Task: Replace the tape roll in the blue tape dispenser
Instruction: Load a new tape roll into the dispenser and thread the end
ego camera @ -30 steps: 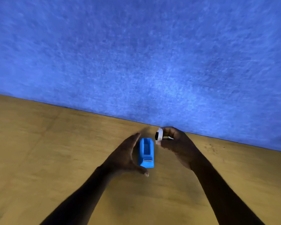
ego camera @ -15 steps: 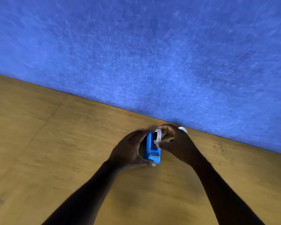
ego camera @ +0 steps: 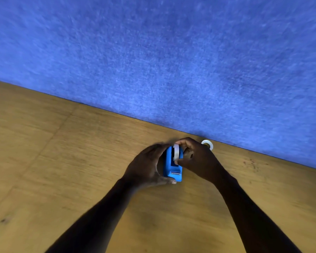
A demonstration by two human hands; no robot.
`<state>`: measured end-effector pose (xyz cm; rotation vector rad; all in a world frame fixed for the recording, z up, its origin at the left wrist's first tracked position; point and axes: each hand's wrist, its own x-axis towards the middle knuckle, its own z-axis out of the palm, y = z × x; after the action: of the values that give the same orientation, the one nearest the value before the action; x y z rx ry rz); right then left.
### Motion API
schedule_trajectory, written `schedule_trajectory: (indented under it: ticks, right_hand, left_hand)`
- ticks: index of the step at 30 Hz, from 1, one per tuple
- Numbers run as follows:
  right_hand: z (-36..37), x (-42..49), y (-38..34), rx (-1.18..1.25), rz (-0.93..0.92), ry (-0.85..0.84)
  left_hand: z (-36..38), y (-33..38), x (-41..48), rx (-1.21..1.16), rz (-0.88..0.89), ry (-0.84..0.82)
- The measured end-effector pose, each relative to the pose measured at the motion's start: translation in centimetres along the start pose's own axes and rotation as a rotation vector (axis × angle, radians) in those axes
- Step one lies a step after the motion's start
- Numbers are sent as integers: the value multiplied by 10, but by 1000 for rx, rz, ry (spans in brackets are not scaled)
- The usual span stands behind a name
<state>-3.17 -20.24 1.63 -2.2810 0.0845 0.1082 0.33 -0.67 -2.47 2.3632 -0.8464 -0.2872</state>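
Observation:
The blue tape dispenser (ego camera: pixel 172 168) stands on the wooden table, its cutter end toward me. My left hand (ego camera: pixel 146 167) cups its left side and holds it steady. A white tape roll (ego camera: pixel 176 152) stands on edge in the dispenser's top opening, pinched between the thumb and fingers of my right hand (ego camera: pixel 199 161). How deep the roll sits in the dispenser is hidden by my fingers. A second white tape roll (ego camera: pixel 207 143) lies on the table just behind my right hand, by the wall.
A wooden table (ego camera: pixel 62 170) fills the lower half of the view. A blue felt wall (ego camera: pixel 153 61) rises along its far edge, right behind the hands. Small dark specks (ego camera: pixel 252 163) mark the wood at the right.
My right hand has brought the tape roll from beside the dispenser onto its top opening. My left hand has closed in against the dispenser's side. A second roll has come into view behind.

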Motion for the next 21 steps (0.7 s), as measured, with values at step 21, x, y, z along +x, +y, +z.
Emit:
schedule_trajectory:
  ticks: [21]
  right_hand:
    - [10, 1, 11, -73, -47, -13]
  left_hand:
    - [14, -13, 3, -4, 16, 66]
